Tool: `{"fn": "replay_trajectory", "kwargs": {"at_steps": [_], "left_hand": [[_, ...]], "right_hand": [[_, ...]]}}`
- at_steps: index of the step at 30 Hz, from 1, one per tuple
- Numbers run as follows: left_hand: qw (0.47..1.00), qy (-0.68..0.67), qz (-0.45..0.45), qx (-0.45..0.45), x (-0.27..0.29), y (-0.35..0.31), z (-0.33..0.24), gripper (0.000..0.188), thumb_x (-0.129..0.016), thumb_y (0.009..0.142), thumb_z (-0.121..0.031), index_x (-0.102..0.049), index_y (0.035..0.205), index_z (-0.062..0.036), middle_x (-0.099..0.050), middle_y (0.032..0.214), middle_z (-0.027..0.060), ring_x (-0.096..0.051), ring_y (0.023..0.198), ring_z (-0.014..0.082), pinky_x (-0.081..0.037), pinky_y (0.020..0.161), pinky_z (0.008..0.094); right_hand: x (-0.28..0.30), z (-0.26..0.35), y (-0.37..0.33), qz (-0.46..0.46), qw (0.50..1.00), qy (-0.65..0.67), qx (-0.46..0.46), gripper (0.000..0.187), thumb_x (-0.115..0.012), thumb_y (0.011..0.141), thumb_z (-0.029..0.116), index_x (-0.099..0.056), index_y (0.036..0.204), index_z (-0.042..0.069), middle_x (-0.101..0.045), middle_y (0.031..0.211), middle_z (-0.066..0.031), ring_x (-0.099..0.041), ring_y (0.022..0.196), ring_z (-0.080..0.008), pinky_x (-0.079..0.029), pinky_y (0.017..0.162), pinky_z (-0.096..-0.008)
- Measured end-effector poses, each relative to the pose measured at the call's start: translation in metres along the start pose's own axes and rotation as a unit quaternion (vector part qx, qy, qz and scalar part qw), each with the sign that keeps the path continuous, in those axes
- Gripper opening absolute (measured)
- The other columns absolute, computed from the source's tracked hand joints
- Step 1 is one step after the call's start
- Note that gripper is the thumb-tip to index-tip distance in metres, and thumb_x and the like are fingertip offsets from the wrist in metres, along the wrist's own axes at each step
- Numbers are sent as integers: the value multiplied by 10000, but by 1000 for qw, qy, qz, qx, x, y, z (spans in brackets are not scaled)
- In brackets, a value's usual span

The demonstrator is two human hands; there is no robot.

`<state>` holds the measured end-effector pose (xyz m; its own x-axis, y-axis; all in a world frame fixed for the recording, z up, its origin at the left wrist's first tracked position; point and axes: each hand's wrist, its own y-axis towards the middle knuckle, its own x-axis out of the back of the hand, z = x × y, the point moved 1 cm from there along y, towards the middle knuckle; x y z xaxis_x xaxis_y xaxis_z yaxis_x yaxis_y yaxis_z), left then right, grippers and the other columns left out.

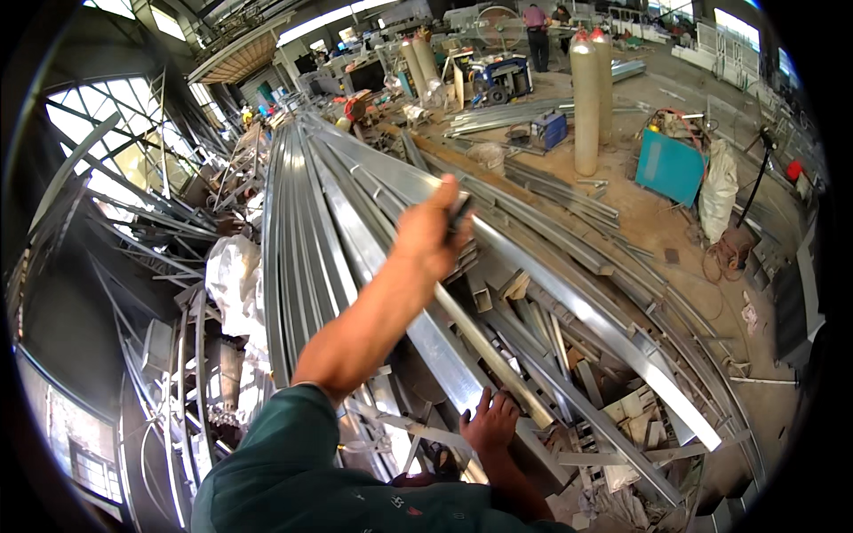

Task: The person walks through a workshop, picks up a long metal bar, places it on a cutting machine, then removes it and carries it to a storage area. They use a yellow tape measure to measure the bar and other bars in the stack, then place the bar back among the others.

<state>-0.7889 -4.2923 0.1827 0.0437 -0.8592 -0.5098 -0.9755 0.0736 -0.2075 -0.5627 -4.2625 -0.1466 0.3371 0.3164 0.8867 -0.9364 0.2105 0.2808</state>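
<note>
My left hand (431,233) is stretched out in front of me above a long pile of galvanised steel channels (355,204). Its fingers are closed on a small dark object (460,210), with the thumb pointing up. My green sleeve (275,462) covers the upper arm; the forearm is bare. Lower down, what looks like a bare foot (490,419) rests on a steel channel (449,364). My right hand does not show.
Short steel offcuts (613,409) lie heaped at the lower right. Tall gas cylinders (585,98) stand on the dusty floor, with a blue box (668,167) and a white sack (718,188) to their right. Two people (537,35) stand far off. Steel frames (133,222) are stacked at left.
</note>
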Motion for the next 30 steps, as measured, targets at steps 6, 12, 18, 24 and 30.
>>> {"fn": "replay_trajectory", "kwargs": {"at_steps": [6,12,18,24,30], "left_hand": [[985,55,-65,153,-65,86,228,323,-751,891,-242,-577,993,11,-630,932,118,-635,804,248,-585,573,392],[713,602,354,67,37,185,350,489,-748,833,-231,-582,1187,62,-677,896,195,-673,648,285,-544,530,438],[821,299,477,96,5,27,202,487,-646,927,-267,-569,1318,13,-717,978,129,-700,867,181,-569,761,328],[880,436,188,9,254,-52,144,415,-646,915,-238,-614,1264,-15,-718,1046,165,-702,912,233,-531,863,346],[828,506,-234,57,484,-148,128,371,-649,829,-231,-670,1133,-20,-714,1021,203,-690,971,349,-538,863,413]], "right_hand": [[-3,3,3,-67,998,-18,6,602,-708,674,368,-574,1157,33,-551,998,-172,-540,906,-359,-432,759,-483],[-3,21,4,-12,1000,-12,14,606,-681,683,406,-566,1175,72,-514,956,-129,-524,866,-320,-395,691,-455],[-12,4,12,-60,995,-83,-15,604,-679,682,348,-560,1202,65,-503,976,-133,-519,881,-335,-401,745,-476],[-11,27,6,-50,992,-107,39,621,-685,724,324,-547,1263,48,-534,1100,-173,-531,1010,-378,-435,814,-508],[-19,31,0,-31,987,-153,32,573,-666,779,287,-539,1291,61,-533,1100,-151,-535,1012,-356,-436,830,-483]]}}
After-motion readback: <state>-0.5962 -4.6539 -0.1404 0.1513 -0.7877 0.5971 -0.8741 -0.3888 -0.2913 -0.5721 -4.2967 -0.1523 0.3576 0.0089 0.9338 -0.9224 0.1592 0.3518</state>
